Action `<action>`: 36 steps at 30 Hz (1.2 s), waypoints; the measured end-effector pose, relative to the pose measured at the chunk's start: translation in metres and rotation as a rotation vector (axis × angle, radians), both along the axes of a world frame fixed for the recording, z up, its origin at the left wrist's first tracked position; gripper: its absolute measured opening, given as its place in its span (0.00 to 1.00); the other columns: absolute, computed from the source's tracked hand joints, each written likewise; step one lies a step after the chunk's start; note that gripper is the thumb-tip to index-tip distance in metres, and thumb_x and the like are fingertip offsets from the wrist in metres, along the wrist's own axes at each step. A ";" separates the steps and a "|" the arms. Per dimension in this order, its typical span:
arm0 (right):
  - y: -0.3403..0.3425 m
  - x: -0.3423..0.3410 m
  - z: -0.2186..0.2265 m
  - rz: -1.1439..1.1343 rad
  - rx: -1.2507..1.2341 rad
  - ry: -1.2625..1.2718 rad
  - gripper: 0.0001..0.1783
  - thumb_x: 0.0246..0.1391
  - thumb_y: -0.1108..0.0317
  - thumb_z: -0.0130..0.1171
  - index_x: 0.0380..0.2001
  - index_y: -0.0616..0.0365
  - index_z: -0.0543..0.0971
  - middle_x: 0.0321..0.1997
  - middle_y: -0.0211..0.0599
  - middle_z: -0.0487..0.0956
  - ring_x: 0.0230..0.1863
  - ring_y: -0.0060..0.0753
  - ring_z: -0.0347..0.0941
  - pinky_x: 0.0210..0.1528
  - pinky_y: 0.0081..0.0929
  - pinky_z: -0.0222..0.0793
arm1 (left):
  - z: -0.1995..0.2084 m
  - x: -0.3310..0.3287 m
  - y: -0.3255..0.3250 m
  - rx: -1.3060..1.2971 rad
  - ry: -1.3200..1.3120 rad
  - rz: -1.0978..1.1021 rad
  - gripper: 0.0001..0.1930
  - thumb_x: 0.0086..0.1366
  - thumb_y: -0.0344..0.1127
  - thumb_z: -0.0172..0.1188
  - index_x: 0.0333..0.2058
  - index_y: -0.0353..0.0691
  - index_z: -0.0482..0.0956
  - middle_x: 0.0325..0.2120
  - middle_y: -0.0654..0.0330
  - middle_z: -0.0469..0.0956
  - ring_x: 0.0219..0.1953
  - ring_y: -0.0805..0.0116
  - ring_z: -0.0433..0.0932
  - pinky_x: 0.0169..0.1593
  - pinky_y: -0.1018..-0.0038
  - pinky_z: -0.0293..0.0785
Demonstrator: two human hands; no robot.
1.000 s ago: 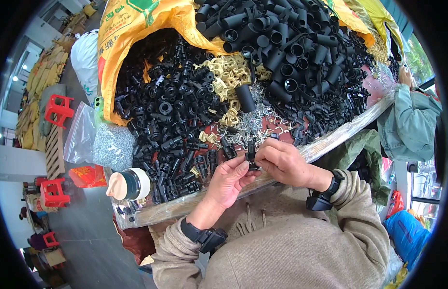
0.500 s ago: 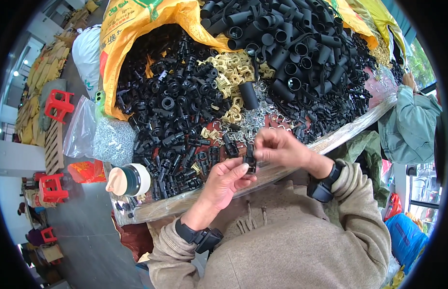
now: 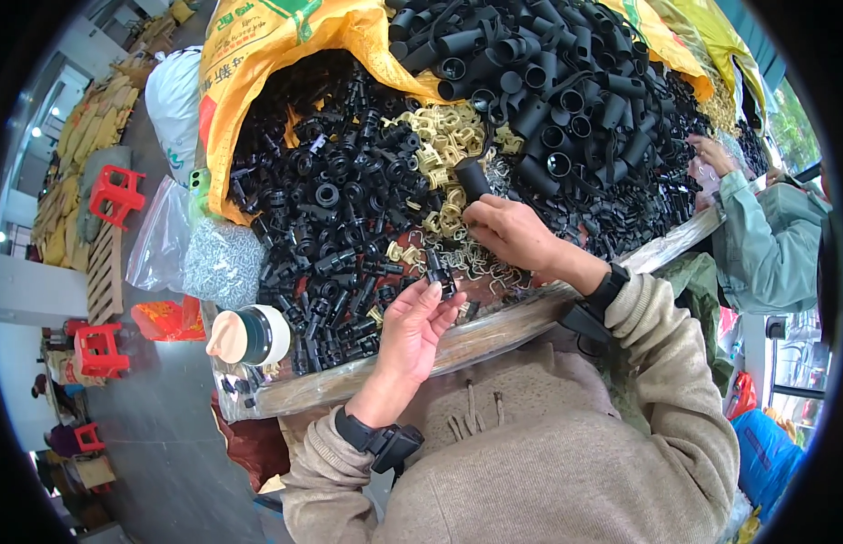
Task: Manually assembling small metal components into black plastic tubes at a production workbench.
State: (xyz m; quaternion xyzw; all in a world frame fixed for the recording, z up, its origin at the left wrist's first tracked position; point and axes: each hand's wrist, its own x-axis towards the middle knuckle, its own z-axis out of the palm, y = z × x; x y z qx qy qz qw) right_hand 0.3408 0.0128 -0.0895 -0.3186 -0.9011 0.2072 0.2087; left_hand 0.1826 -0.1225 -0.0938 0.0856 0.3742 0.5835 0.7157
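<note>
Hands: L hand (image 3: 410, 328) has thumb + fingers closed on a blk fitting (image 3: 440, 272), which sticks up past its fingertips near the desk (image 3: 494, 337) front edge. R hand (image 3: 512, 236) is ahead & right of it, palm down, fingers bent; can't tell if it grips anything. Silver hooks (image 3: 476, 263) lie just nearer the body than R fingertips; blk tube (image 3: 473, 178) just beyond, blk parts pile (image 3: 326, 195) ahead-left of L hand.
</note>
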 end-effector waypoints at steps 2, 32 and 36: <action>-0.002 -0.002 0.003 0.047 -0.044 0.046 0.07 0.45 0.68 0.52 0.30 0.55 0.69 0.27 0.38 0.70 0.29 0.45 0.70 0.29 0.38 0.66 | -0.001 0.002 0.001 0.006 -0.005 0.011 0.10 0.57 0.31 0.54 0.37 0.35 0.72 0.36 0.53 0.75 0.38 0.63 0.75 0.37 0.78 0.75; -0.017 0.018 0.012 0.129 -1.161 0.227 0.08 0.54 0.65 0.50 0.29 0.60 0.71 0.21 0.23 0.70 0.22 0.11 0.63 0.23 0.12 0.59 | 0.001 0.013 0.015 0.120 -0.020 -0.057 0.10 0.57 0.28 0.54 0.38 0.36 0.71 0.35 0.61 0.74 0.39 0.73 0.73 0.47 0.74 0.70; -0.038 0.016 0.009 0.044 -1.063 0.436 0.06 0.52 0.70 0.51 0.32 0.61 0.70 0.24 0.26 0.72 0.25 0.13 0.67 0.26 0.13 0.64 | -0.001 0.013 0.014 0.128 -0.049 0.037 0.09 0.57 0.28 0.54 0.38 0.35 0.71 0.35 0.59 0.74 0.39 0.73 0.73 0.47 0.75 0.70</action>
